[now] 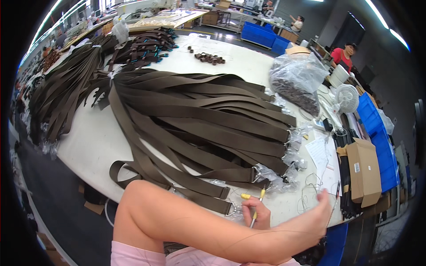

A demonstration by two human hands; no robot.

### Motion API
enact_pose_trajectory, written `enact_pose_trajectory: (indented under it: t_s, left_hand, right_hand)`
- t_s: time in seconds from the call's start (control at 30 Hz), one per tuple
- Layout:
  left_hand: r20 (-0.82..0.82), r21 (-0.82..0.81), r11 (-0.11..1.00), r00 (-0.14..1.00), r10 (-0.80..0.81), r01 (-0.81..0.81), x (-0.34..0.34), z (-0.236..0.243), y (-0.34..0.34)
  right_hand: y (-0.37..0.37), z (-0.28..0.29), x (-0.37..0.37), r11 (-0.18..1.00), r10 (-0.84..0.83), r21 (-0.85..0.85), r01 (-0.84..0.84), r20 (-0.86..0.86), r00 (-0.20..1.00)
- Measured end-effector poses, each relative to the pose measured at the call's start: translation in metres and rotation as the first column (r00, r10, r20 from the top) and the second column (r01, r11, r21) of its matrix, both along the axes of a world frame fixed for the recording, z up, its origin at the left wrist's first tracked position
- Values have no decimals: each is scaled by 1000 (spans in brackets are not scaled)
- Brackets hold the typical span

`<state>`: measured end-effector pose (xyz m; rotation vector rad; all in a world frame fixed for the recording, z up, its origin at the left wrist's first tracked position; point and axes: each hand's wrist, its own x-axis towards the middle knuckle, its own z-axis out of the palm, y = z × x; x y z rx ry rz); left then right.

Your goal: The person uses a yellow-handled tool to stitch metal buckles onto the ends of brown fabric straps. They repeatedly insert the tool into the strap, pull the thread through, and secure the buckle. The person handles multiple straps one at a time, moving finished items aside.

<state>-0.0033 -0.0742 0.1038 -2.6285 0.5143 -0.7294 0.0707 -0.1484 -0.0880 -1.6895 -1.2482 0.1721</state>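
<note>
My left forearm crosses in front of me to the right, and my left hand [313,220] hovers over the table's near right edge. Its fingers are partly hidden and blurred, with fine thread running close by. Behind that forearm, my right hand [257,213] closes on a slim yellow-and-white pen-like tool [262,193] with a pointed tip. A yellow covering seems to sit on one fingertip of that hand. Just left of it lies a dark brown webbing strap [208,201] with a metal buckle [231,208]. A large bundle of such straps [199,113], tied at the far end, fans out beyond.
The white table [97,146] holds another strap bundle [71,88], brown rolled pieces [209,58] and a filled plastic bag [297,82]. To the right are papers [317,153], a white fan [347,98], an opened cardboard box [364,173] and blue bins [377,137]. People work farther back.
</note>
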Motion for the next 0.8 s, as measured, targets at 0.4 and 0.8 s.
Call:
enact_pose_trajectory:
  t_s: [0.4,0.8]
  left_hand:
    - [258,-927,226,946,-196,300,-39,83,142]
    - [629,-671,379,760,-165,638,-104,108,92]
  right_hand:
    - [-7,7,8,999,33,-5,-33,98,995]
    - [-2,8,5,998,55,18,-55,24,998]
